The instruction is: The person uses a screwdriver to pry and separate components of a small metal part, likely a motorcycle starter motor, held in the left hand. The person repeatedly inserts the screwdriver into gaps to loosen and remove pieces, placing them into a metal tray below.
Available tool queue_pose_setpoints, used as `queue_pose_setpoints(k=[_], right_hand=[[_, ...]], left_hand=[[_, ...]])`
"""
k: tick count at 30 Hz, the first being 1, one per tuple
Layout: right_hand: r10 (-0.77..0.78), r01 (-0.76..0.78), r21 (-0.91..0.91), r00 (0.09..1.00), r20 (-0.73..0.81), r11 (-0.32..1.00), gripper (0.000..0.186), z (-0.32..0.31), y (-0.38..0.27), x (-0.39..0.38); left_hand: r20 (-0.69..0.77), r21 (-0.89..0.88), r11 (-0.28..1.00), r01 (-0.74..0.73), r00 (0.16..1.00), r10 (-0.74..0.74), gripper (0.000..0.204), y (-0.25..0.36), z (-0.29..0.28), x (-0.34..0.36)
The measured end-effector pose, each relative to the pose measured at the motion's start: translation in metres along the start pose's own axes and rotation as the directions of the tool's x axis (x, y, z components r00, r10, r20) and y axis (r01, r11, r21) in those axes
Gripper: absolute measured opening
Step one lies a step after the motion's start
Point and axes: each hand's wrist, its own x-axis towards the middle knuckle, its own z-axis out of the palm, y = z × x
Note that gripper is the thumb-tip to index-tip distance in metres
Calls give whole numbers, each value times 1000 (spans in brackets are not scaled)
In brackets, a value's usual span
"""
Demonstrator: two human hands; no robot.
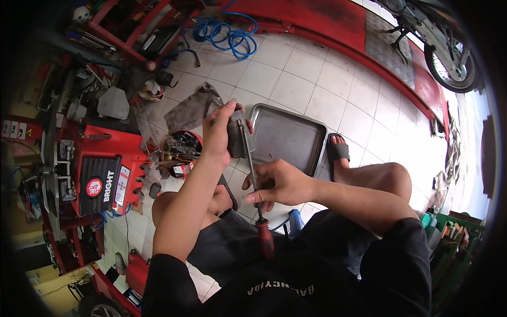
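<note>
My left hand [217,132] is wrapped around a dark grey metal part [236,138], blocky with rounded ends, and holds it up above the floor. A long screwdriver [265,239] with a red handle points away from me, its thin shaft running up along the face of the part. The tip meets the part near its upper end; the exact contact is too small to tell. My right hand [282,182] grips the shaft between thumb and fingers, while the handle hangs back toward my lap.
A grey metal tray [290,138] lies on the tiles beyond my hands. Left of it are a dirty rag [185,112] and a round container of small parts [179,147]. A red machine [105,174] stands left, a blue hose [232,39] lies ahead, and a motorcycle wheel [449,66] is far right.
</note>
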Motion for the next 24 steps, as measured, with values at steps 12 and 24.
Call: queue_pose_setpoints(k=[12, 24], right_hand=[[-59, 51, -132, 997, -55, 990, 39, 2, 6, 1], [-42, 4, -166, 974, -224, 986, 40, -5, 20, 2]], left_hand=[[-28, -16, 1000, -3, 1000, 3, 35, -4, -2, 1], [-141, -34, 998, -56, 989, 50, 34, 7, -1, 10]])
